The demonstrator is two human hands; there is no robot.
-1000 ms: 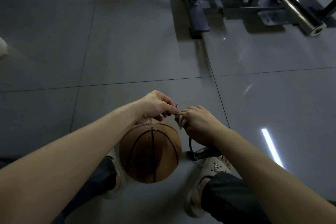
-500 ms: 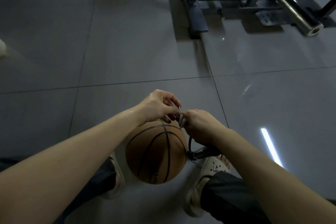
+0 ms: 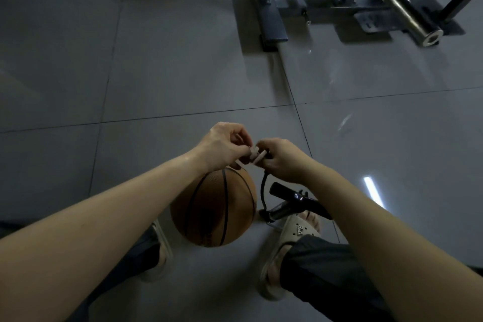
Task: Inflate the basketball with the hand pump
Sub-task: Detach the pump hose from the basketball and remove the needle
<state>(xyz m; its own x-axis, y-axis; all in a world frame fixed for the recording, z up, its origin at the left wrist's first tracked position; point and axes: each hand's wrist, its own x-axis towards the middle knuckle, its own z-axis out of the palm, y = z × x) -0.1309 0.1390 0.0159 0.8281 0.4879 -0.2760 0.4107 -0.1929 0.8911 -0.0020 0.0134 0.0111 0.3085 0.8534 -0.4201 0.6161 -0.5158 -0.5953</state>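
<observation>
An orange basketball (image 3: pixel 214 206) rests on the grey floor between my two feet. To its right lies the black hand pump (image 3: pixel 292 204), partly under my right arm, and its thin black hose (image 3: pixel 263 191) curves up into my right hand. My right hand (image 3: pixel 282 159) grips the hose's end. My left hand (image 3: pixel 224 146) pinches a small part at the hose's tip, just above the ball's far side. The two hands touch fingertip to fingertip. The small part itself is mostly hidden by the fingers.
A metal gym machine frame (image 3: pixel 271 8) with a chrome bar (image 3: pixel 407 8) stands at the far right. My sandalled right foot (image 3: pixel 292 238) is beside the pump and my left foot (image 3: pixel 159 251) is left of the ball. Open tiled floor lies to the left.
The ball has shifted a little to the right under my hands. My hands have stayed joined at the hose's tip, and more of the pump's black handle shows now.
</observation>
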